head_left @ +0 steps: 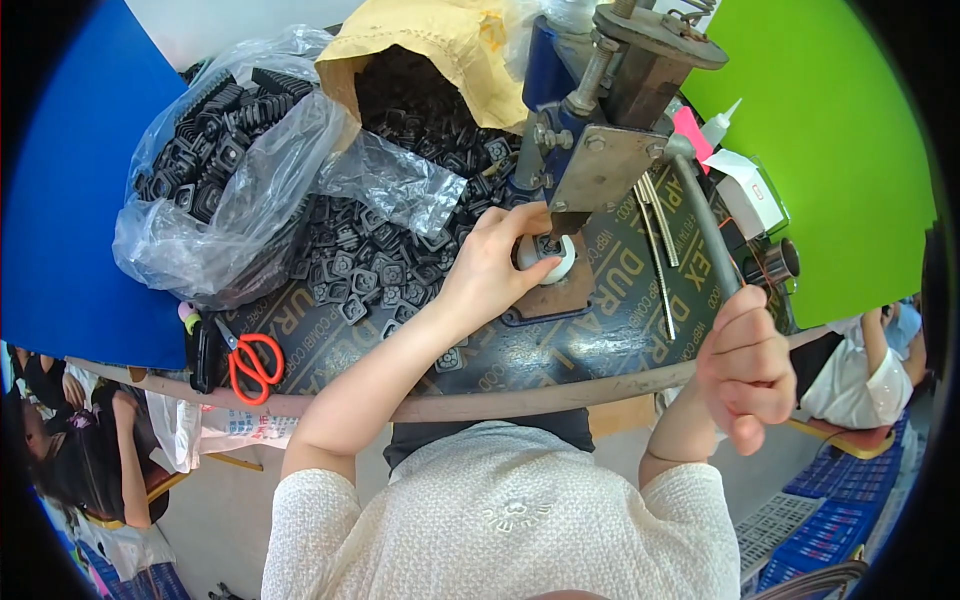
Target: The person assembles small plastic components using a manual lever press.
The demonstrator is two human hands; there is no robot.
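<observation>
A hand-lever press [608, 165] with a blue body and bolted steel plate stands at the back of the table, right of the middle. My left hand [495, 255] curls its thumb and fingers round a white round piece [561, 270] on the press base, directly below the ram [571, 224]. Something small and dark shows inside the white piece, partly hidden by my fingers. My right hand [748, 365] is wrapped round the low end of the steel lever [708, 220], which slopes down toward me from the press.
Small black square parts [375, 270] are heaped left of the press. Behind lie a clear plastic bag [250, 240] and a yellow sack [425, 35], both containing black parts. Orange-handled scissors [256, 368] lie front left. Threaded rods [662, 265] and a white box [748, 200] are at right.
</observation>
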